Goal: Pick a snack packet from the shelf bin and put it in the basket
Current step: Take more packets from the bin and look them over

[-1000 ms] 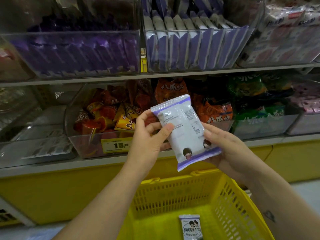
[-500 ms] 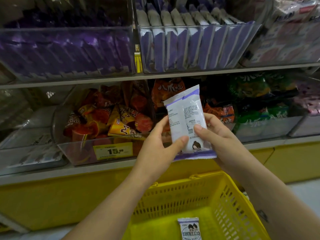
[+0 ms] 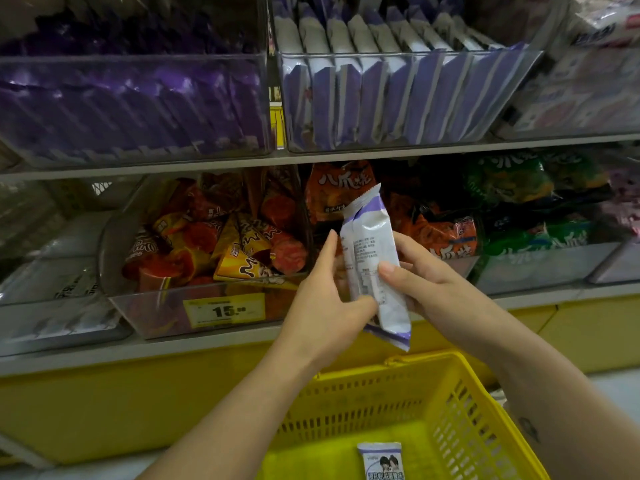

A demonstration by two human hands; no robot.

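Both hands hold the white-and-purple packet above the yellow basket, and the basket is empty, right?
Not empty: the head view shows a second packet in the yellow basket. The left hand and right hand hold the white-and-purple packet above it.

The upper shelf [image 3: 173, 167] and lower shelf [image 3: 207, 348] each carry clear bins [image 3: 152, 308] of snack packets [image 3: 367, 95].

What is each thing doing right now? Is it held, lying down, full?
packet: upright, held in both hands.
left hand: pinches the packet.
right hand: grips the packet.
basket: holds one packet.
basket packet: lying flat on the bottom.
upper bin: full, packets standing in rows.
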